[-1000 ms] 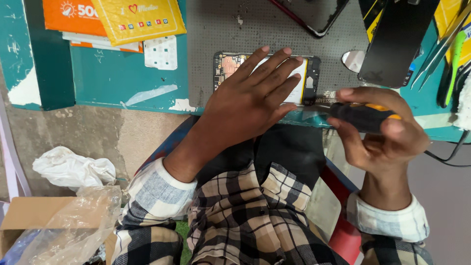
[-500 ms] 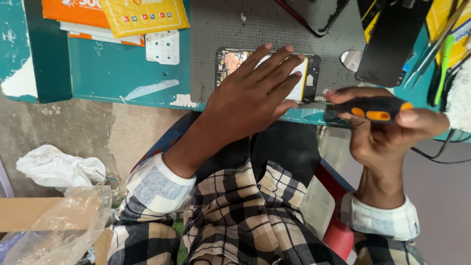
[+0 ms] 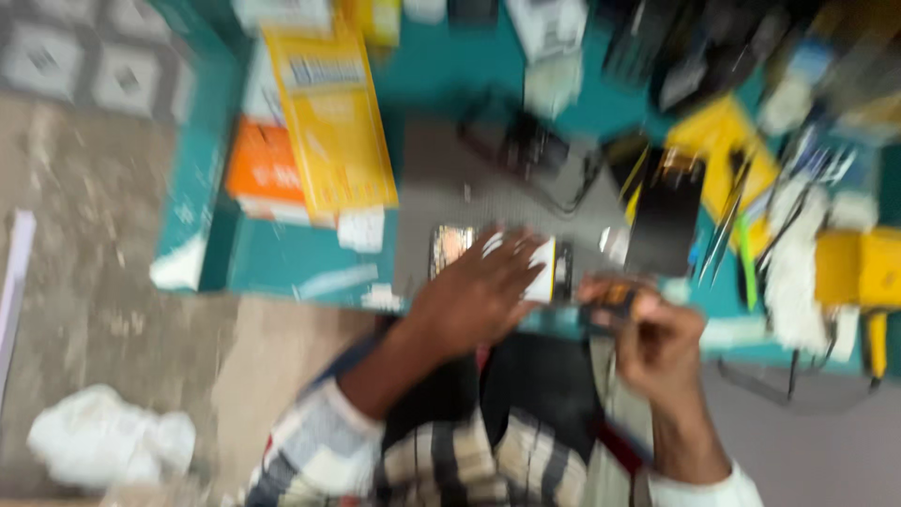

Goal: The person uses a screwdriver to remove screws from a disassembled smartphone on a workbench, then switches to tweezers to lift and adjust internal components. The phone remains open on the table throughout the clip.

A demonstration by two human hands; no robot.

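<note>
The frame is heavily blurred. My left hand (image 3: 479, 296) lies flat with spread fingers on an opened phone (image 3: 554, 268) that rests on a grey work mat (image 3: 441, 178) at the near edge of a teal table. Just right of it, my right hand (image 3: 657, 343) is closed around a black screwdriver with an orange mark (image 3: 610, 305), its tip pointing left toward the phone's right end. A black phone panel (image 3: 664, 225) lies on the mat beyond my right hand.
Yellow and orange packets (image 3: 324, 131) lie on the table's left part. Tweezers and small tools (image 3: 732, 235), white cloth (image 3: 798, 272) and a yellow object (image 3: 859, 268) crowd the right side. Crumpled white material (image 3: 103, 437) sits on the concrete floor at left.
The view has pulled back and blurred, showing more of the table. My left hand stays on the phone. My right hand with the screwdriver has come closer to the phone's right end.
</note>
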